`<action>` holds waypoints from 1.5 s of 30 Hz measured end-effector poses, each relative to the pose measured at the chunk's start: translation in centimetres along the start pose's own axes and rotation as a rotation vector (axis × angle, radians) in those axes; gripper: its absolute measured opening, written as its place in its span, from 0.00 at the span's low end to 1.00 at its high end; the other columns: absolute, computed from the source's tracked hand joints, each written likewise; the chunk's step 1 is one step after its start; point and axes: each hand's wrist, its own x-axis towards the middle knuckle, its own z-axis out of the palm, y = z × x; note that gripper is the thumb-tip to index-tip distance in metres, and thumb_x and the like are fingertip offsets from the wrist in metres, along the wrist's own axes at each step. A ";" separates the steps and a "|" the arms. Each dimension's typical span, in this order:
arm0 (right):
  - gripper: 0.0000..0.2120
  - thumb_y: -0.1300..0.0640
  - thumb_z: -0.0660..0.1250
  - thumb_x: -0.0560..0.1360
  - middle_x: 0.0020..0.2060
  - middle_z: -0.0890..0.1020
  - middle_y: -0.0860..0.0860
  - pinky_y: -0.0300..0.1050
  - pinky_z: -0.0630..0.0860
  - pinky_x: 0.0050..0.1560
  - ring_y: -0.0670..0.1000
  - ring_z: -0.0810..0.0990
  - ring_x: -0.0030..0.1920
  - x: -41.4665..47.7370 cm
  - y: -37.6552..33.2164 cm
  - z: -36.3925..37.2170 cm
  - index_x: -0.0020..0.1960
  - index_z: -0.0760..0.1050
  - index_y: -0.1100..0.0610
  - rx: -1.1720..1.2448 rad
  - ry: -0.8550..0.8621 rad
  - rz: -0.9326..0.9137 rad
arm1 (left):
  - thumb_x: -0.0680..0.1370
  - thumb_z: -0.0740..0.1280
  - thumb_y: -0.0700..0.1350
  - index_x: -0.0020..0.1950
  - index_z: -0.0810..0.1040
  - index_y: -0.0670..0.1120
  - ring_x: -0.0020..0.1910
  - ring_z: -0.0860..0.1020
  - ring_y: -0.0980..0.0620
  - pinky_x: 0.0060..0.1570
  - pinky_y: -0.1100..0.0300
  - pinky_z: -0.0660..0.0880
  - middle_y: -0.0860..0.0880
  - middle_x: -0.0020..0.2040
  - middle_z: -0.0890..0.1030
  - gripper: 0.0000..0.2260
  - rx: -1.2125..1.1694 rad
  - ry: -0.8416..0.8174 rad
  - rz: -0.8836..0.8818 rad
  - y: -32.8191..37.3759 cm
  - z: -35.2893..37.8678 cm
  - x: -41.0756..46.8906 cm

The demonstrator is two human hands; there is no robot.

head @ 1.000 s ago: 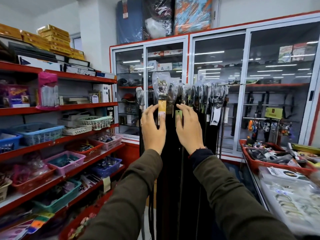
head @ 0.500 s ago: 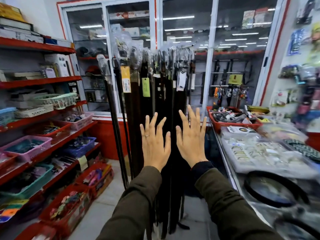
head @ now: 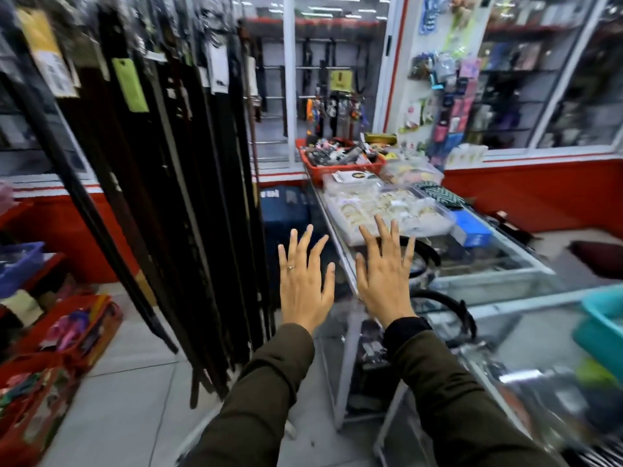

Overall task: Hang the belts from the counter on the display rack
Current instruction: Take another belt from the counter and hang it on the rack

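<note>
Several dark belts (head: 175, 170) with paper tags hang from the display rack at the left. Coiled black belts (head: 448, 311) lie on the glass counter (head: 499, 274) at the right. My left hand (head: 305, 284) is held flat with fingers spread, empty, just left of the counter's near corner. My right hand (head: 384, 281) is likewise open and empty, over the counter's left edge, partly covering a coiled belt. Neither hand touches the hanging belts.
A red basket (head: 340, 163) of small goods and clear trays of jewellery (head: 387, 210) sit further along the counter. A blue box (head: 470, 229) and a teal tub (head: 603, 328) are at the right. Red baskets (head: 67, 332) line the floor at the left.
Both hands have let go of the hanging belts' tags and dropped away, fingers spread. The view has swung right and down, from the rack toward the glass counter.
</note>
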 end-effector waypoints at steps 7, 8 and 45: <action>0.27 0.65 0.59 0.79 0.80 0.63 0.51 0.68 0.39 0.80 0.56 0.52 0.84 -5.9 9.6 -1.6 0.76 0.67 0.50 -0.244 -0.284 0.144 | 0.85 0.56 0.50 0.79 0.64 0.49 0.83 0.46 0.49 0.81 0.46 0.43 0.49 0.83 0.56 0.21 -0.165 -0.311 0.109 4.0 6.3 -3.7; 0.28 0.67 0.60 0.77 0.78 0.66 0.51 0.67 0.40 0.80 0.54 0.54 0.83 -6.6 10.8 -1.9 0.75 0.68 0.50 -0.259 -0.334 0.185 | 0.85 0.55 0.50 0.79 0.64 0.49 0.83 0.46 0.49 0.81 0.46 0.43 0.49 0.83 0.57 0.21 -0.181 -0.384 0.140 4.5 7.1 -4.0; 0.15 0.52 0.80 0.71 0.44 0.89 0.61 0.50 0.81 0.49 0.50 0.86 0.46 -1.2 1.4 -0.7 0.51 0.87 0.63 0.563 -0.575 0.288 | 0.79 0.72 0.43 0.52 0.83 0.40 0.36 0.86 0.54 0.33 0.62 0.82 0.47 0.40 0.85 0.07 -1.123 -0.219 -0.801 -1.1 3.0 -2.0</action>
